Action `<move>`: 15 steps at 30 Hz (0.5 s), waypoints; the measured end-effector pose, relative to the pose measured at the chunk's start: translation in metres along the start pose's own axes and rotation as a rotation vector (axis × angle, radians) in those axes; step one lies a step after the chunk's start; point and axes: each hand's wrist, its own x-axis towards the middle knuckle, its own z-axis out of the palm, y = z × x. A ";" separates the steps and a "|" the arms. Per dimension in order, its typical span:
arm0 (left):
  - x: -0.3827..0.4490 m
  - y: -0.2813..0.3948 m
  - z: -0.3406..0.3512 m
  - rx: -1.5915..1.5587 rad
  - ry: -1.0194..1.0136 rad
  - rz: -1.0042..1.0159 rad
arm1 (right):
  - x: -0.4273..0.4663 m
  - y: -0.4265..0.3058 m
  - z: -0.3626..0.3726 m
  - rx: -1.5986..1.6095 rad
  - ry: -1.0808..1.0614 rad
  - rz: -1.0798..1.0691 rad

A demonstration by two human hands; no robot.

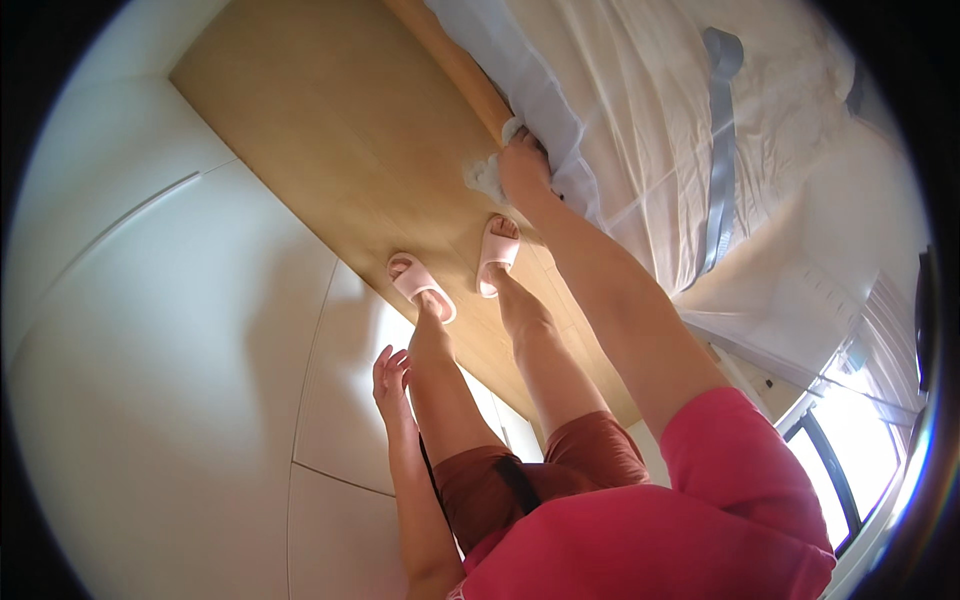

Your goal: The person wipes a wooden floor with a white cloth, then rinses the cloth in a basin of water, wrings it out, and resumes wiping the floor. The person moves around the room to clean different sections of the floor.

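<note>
My right hand [525, 161] reaches to the side of the bed, its fingers bent around a pale, crumpled cloth [486, 177]. Part of this cloth shows on both sides of the hand, next to the wooden bed rail [480, 94]. Sheer white netting [536, 97] hangs down the bed's side and partly covers my fingertips. At my left side, my left hand [392, 379] hangs beside my leg, holding nothing, with fingers loosely bent and apart.
White cabinet fronts [172, 300] run along the left. My feet, in pink slippers [499, 244], stand on the wooden floor [330, 112]. A grey strap [721, 150] lies over the cream bedding [637, 97]. A bright window [847, 442] is at the lower right.
</note>
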 end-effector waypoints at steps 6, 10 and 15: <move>0.000 -0.034 0.005 -0.003 -0.113 -0.079 | -0.012 -0.002 -0.011 -0.103 -0.007 0.031; -0.007 -0.067 0.003 -0.008 -0.135 -0.102 | -0.010 0.001 0.009 0.067 0.020 0.119; -0.020 -0.107 0.002 -0.061 -0.055 -0.085 | -0.039 0.015 0.042 0.041 0.036 0.097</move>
